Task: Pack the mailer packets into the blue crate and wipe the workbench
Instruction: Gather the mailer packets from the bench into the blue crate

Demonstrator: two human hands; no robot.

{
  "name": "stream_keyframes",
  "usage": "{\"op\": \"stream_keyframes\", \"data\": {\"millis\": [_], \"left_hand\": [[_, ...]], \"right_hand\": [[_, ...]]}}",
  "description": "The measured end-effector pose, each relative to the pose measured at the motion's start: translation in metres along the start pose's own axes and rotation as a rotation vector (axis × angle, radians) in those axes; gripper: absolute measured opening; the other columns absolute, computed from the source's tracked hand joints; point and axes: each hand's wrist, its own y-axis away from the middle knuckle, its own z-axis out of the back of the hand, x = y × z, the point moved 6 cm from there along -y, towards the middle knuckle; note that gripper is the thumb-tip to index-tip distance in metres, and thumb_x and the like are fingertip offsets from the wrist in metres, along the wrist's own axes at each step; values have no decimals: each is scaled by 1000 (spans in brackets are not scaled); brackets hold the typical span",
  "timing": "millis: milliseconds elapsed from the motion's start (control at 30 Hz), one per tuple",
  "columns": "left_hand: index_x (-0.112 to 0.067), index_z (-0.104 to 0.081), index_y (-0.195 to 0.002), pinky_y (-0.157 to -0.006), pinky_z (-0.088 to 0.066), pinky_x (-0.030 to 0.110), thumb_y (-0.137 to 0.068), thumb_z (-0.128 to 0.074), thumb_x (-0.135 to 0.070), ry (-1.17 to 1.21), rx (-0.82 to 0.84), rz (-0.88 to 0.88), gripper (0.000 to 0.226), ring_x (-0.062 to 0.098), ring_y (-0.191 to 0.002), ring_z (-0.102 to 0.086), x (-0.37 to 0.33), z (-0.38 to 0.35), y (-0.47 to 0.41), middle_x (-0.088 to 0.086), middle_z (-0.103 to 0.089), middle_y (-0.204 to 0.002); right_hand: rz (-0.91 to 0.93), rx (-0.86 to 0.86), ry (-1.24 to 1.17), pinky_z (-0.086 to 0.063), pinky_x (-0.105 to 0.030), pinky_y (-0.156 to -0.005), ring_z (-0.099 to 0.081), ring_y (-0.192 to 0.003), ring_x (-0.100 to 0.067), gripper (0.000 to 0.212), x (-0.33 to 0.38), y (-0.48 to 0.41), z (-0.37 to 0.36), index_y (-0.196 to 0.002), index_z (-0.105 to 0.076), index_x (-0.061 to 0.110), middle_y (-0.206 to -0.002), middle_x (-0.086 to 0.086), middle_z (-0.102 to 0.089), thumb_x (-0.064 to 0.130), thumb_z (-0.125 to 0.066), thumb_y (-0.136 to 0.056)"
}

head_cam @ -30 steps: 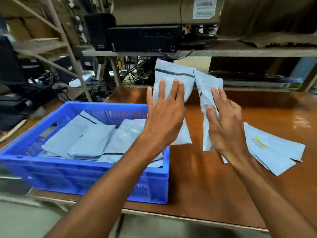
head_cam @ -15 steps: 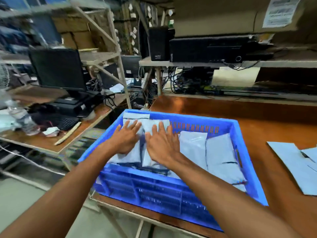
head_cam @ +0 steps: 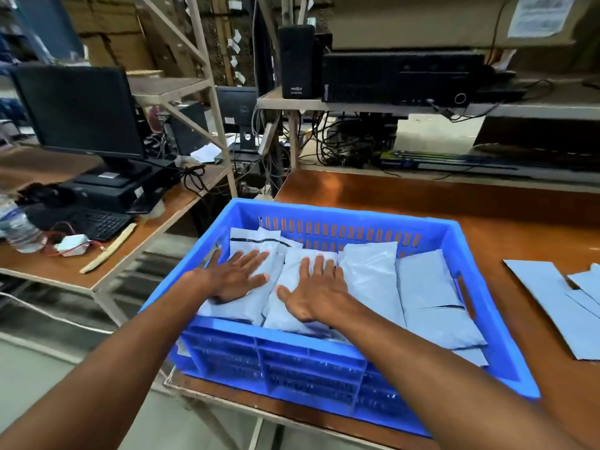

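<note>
The blue crate (head_cam: 487, 287) stands on the brown workbench (head_cam: 422, 203) at its left end. Several pale grey mailer packets (head_cam: 428, 303) lie side by side inside it. My left hand (head_cam: 237, 274) lies flat with straight fingers on the leftmost packet (head_cam: 250, 245). My right hand (head_cam: 315, 290) presses flat on the packet beside it (head_cam: 308, 254). More flat mailer packets (head_cam: 558, 303) lie on the bench to the right of the crate.
A second desk at the left carries a monitor (head_cam: 78, 112), a keyboard (head_cam: 97, 222), a water bottle (head_cam: 16, 225) and cables. A shelf behind the bench holds a black computer case (head_cam: 402, 76), a speaker (head_cam: 297, 60) and a cardboard box (head_cam: 454, 17).
A second ago both hands held two packets up above the bench. They have carried them left into the crate and now press them flat; the view has swung left.
</note>
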Motion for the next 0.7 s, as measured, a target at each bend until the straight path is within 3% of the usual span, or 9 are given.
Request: {"op": "stream_keyframes", "data": {"millis": [167, 267, 333, 400, 467, 633, 700], "left_hand": [[-45, 8, -153, -119, 10, 52, -85, -10, -79, 122, -143, -45, 78, 13, -151, 7, -1, 18, 11, -15, 8, -163], [-39, -12, -154, -120, -3, 54, -80, -9, -84, 219, -396, -89, 87, 16, -151, -9, -22, 54, 20, -9, -12, -164], [-29, -29, -150, -116, -21, 53, -88, -26, -73, 255, -575, -142, 77, 22, -143, -31, -54, 87, 30, -2, -32, -157], [-19, -40, -145, -110, -33, 46, -95, -50, -50, 264, -682, -239, 60, 27, -133, -44, -102, 114, 36, 6, -44, -148], [-15, -43, -143, -108, -36, 41, -94, -61, -34, 264, -710, -279, 56, 30, -129, -46, -145, 131, 35, 10, -48, -143], [-17, -48, -136, -104, -41, 45, -82, -48, -52, 268, -621, -457, 64, 32, -125, -50, -321, 136, 12, 11, -54, -136], [-18, -48, -136, -103, -42, 44, -87, -53, -51, 261, -579, -510, 59, 32, -125, -50, -397, 125, 9, 11, -53, -136]], "right_hand": [[57, -51, -119, 8, -51, -119, 11, -149, -35, 91, -9, 10, 11, -156, 8, 17, -161, -16, 15, 76, -10, -89], [124, -324, -217, -12, -51, -118, -21, -145, -34, 73, -31, 27, 51, -151, -27, 16, -159, -17, -20, 64, -21, -96], [169, -561, -221, -30, -47, -107, -47, -127, -33, 50, -61, 46, 87, -132, -48, 15, -139, -13, -50, 49, -38, -97], [161, -692, -240, -40, -43, -97, -58, -112, -32, 33, -106, 64, 113, -117, -56, 18, -119, -9, -64, 37, -46, -93], [92, -732, -297, -45, -38, -87, -62, -103, -33, 23, -151, 77, 129, -103, -62, 24, -107, -7, -70, 33, -48, -87], [-163, -740, -355, -50, -34, -76, -64, -93, -32, 18, -308, 127, 110, -89, -68, 25, -95, -4, -72, 32, -53, -82], [-244, -702, -355, -51, -35, -72, -65, -88, -33, 20, -370, 149, 83, -81, -67, 24, -88, -8, -72, 32, -50, -79]]}}
